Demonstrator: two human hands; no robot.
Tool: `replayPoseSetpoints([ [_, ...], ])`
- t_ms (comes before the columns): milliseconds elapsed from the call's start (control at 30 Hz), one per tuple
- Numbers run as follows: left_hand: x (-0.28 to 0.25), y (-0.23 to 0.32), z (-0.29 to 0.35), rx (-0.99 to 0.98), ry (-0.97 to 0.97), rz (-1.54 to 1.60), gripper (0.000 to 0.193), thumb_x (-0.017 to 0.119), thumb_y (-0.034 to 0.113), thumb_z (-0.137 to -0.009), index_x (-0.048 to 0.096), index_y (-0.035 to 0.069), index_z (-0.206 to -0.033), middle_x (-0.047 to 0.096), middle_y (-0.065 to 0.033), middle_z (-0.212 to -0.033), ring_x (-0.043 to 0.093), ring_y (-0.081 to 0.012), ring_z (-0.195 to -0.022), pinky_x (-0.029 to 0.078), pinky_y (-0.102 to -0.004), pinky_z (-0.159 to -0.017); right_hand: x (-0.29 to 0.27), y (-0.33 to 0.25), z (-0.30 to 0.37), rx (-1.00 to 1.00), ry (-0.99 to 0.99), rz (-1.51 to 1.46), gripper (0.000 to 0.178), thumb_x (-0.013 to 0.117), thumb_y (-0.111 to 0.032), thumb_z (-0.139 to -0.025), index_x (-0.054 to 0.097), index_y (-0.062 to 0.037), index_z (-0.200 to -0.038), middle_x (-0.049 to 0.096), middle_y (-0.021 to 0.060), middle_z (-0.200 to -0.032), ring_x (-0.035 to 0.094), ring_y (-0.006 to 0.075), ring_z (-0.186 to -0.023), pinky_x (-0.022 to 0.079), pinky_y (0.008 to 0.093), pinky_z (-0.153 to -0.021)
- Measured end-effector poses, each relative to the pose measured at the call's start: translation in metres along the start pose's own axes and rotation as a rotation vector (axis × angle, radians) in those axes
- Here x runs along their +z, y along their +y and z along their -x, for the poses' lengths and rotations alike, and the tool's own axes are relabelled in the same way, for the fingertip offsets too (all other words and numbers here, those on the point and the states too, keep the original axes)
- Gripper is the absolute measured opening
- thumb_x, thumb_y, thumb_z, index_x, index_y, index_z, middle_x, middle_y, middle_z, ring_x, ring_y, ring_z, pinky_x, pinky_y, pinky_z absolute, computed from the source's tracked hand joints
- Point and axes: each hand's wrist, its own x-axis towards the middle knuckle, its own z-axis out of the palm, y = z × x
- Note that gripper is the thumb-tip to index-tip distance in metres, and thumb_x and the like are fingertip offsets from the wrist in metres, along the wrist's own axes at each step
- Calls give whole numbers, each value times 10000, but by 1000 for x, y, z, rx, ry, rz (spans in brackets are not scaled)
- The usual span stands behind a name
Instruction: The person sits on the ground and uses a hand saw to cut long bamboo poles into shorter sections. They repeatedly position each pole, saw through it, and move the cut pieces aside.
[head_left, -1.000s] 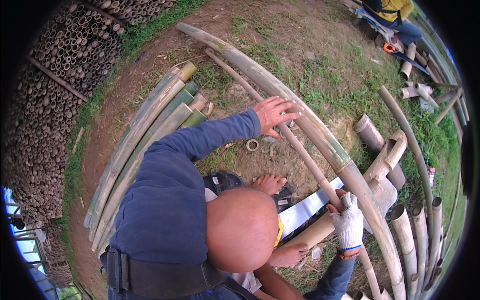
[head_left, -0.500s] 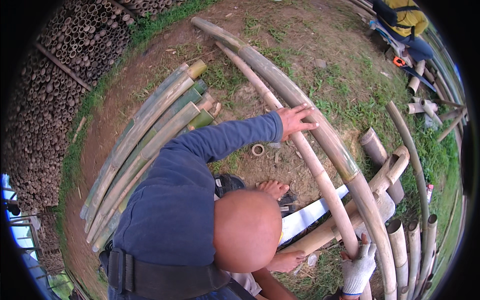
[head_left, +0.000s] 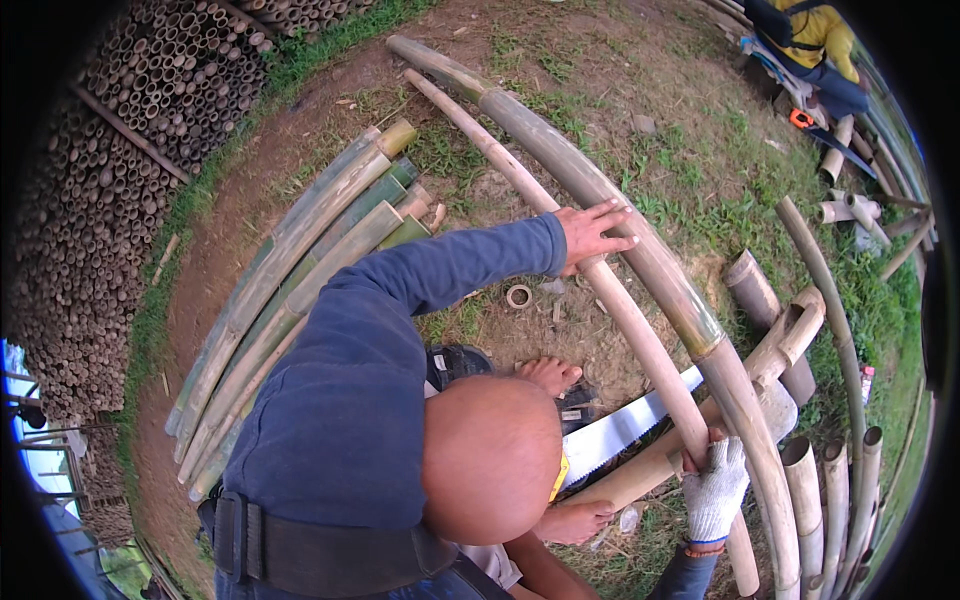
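Observation:
A slender pale bamboo pole (head_left: 640, 335) runs diagonally beside a thicker grey-green bamboo pole (head_left: 600, 195). My bare left hand (head_left: 598, 237) lies across both, its fingers stretched over the thick one and its palm at the slender one. Lower down, my right hand (head_left: 716, 490), in a white knit glove, is closed around the slender pole near its near end. Under that pole shows a handsaw (head_left: 620, 432) with a toothed silver blade; only a yellow bit of its handle is visible. A thick bamboo piece (head_left: 640, 472) lies crosswise below both poles.
Bundled cut bamboo poles (head_left: 290, 275) lie at left, before a tall stack of bamboo ends (head_left: 90, 230). Short bamboo tubes (head_left: 800, 480) stand at lower right. A bamboo ring (head_left: 518, 297) rests on the ground. A person in yellow (head_left: 815, 40) sits at far right.
The slender pole has slid toward the upper left, and its near end has come into view. My gloved right hand has moved upward with it; my left hand has stayed nearly in place.

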Motion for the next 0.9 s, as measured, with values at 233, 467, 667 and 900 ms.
replayPoseSetpoints([
  [233, 8, -49, 7, -3, 61, -41, 1094, 739, -97, -759, 341, 393, -1653, 356, -7, -1727, 423, -242, -1551, 528, -449, -1160, -2, -14, -37, -72, 42, 62, 736, 864, -117, -757, 609, -149, -1447, 601, 178, -1082, 658, 401, -985, 557, 499, -829],
  [467, 14, -122, -6, 27, 15, 28, 1075, 724, -124, -737, 391, 359, -1638, 366, -24, -1723, 400, -287, -1559, 447, -463, -1257, 12, 28, -49, -69, 93, 110, 674, 874, -170, -786, 621, -95, -1406, 616, 191, -1160, 628, 447, -1068, 538, 527, -907],
  [667, -5, -156, -26, 58, 37, 10, 747, 808, 31, -813, 605, 304, -1479, 617, -28, -1489, 615, -291, -1317, 506, -495, -1092, 14, 26, -78, -51, 142, 51, 520, 879, -242, -817, 685, -93, -1275, 637, 190, -1098, 625, 440, -1070, 535, 526, -909],
  [900, -28, -213, -29, -237, -175, -159, 782, 953, 263, -685, 655, 290, -1407, 654, -9, -1287, 623, -278, -1291, 497, -499, -1022, 34, -9, -137, -109, 176, 137, 585, 872, -340, -812, 667, -145, -1324, 621, 154, -1119, 621, 395, -1076, 556, 510, -887],
])
